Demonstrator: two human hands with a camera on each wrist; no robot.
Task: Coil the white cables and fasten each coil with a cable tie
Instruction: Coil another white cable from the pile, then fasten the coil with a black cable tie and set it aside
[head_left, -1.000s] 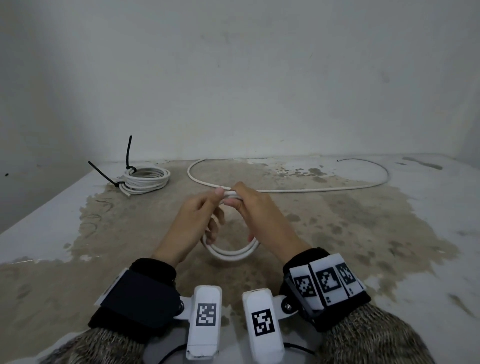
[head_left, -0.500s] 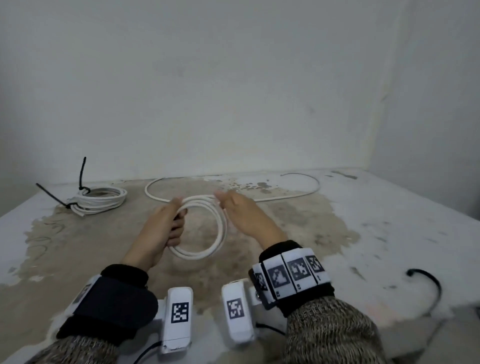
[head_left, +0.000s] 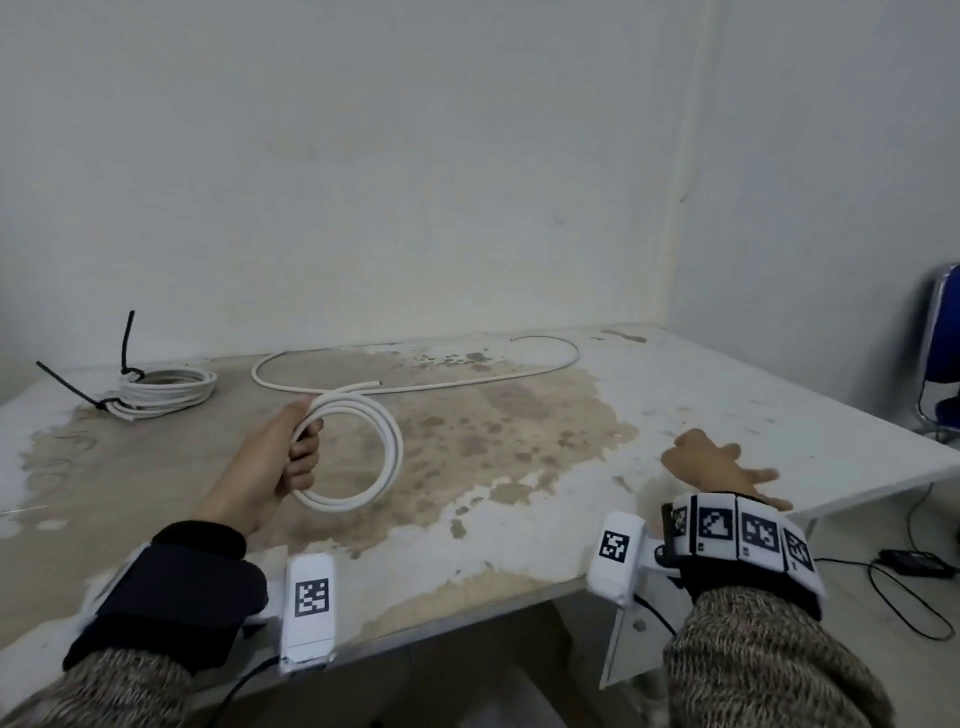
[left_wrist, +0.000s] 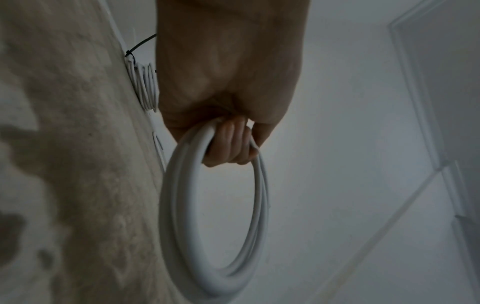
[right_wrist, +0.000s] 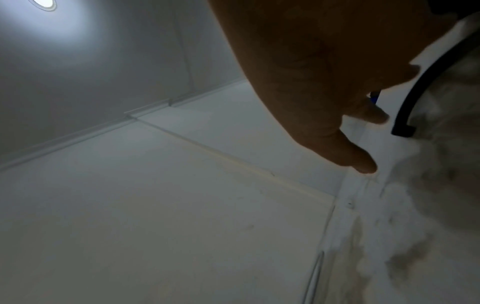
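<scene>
My left hand (head_left: 298, 447) grips a white cable coil (head_left: 387, 452) of a few turns and holds it upright just above the stained table (head_left: 519, 545). In the left wrist view, the fingers (left_wrist: 228, 142) curl round the top of the coil (left_wrist: 182, 216). My right hand (head_left: 724, 467) is open with its fingers spread, low over the table near the right edge. The right wrist view shows a black cable tie (right_wrist: 426, 94) lying just beside its fingertips (right_wrist: 363, 164). A long loose white cable (head_left: 467, 382) lies at the back.
A finished white coil (head_left: 161, 387) bound with black ties (head_left: 124, 338) sits at the back left. A wall stands close behind the table. A blue chair (head_left: 940, 364) and a black adapter with cords (head_left: 914, 564) are on the floor to the right.
My right hand let go of the coil and moved right, down to the table's right side by the black tie. The left hand kept the coil. The head view swung right.
</scene>
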